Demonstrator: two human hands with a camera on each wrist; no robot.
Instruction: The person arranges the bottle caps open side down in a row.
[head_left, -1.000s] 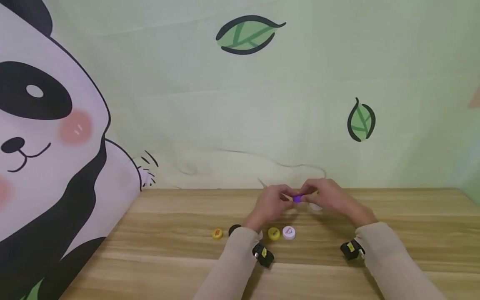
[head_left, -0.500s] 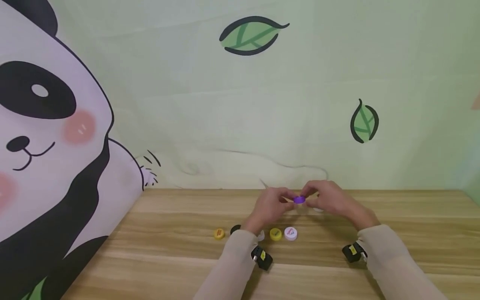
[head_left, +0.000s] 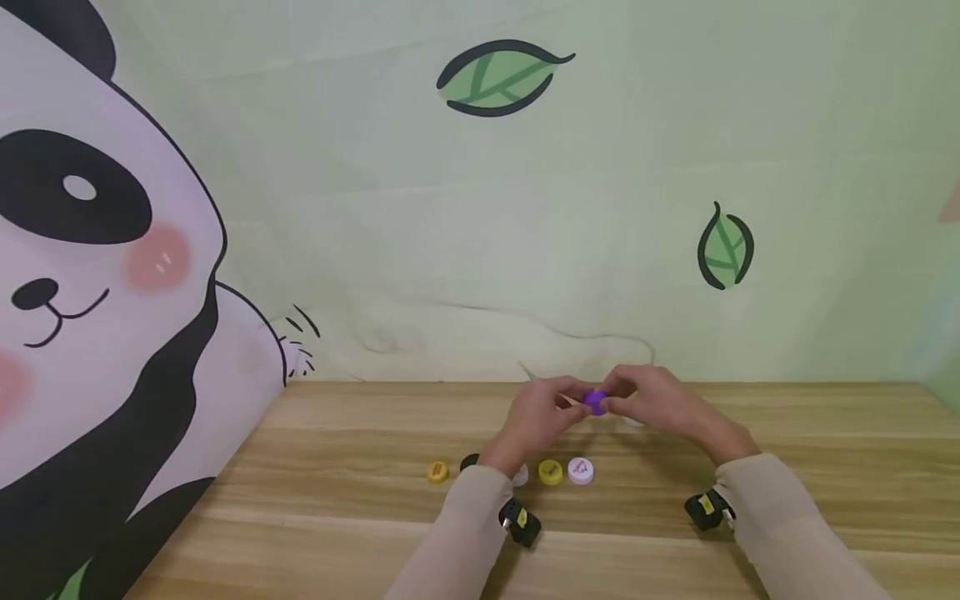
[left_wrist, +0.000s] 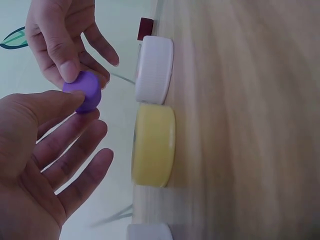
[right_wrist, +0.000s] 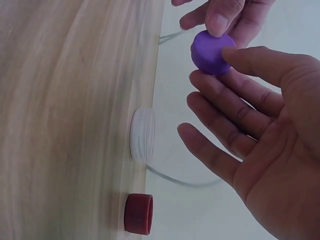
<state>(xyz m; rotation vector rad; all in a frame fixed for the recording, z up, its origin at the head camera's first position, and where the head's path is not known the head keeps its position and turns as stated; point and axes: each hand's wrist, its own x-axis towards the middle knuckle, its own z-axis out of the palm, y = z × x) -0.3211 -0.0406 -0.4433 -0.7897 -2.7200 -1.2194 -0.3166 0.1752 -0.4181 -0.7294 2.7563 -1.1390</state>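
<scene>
A round purple bottle cap (head_left: 596, 403) is held up over the far part of the table between both hands. My left hand (head_left: 542, 413) pinches one side of it with thumb and fingertips. From the other side my right hand (head_left: 660, 402) pinches it too. In the left wrist view the purple cap (left_wrist: 86, 91) sits between the two thumbs, and the left hand's other fingers are spread below it. The right wrist view shows the cap's (right_wrist: 210, 52) smooth round face turned toward the camera.
Nearer me lie a small yellow cap (head_left: 437, 472), a black cap (head_left: 469, 462), a white cap (head_left: 521, 476) partly behind the left wrist, another yellow cap (head_left: 551, 472) and a printed white cap (head_left: 581, 471). Farther back are a white cap (right_wrist: 142, 135) and a dark red cap (right_wrist: 139, 214).
The purple cap has been tilted in the fingers, so its round face shows now instead of a thin edge. Both hands stay in nearly the same place.
</scene>
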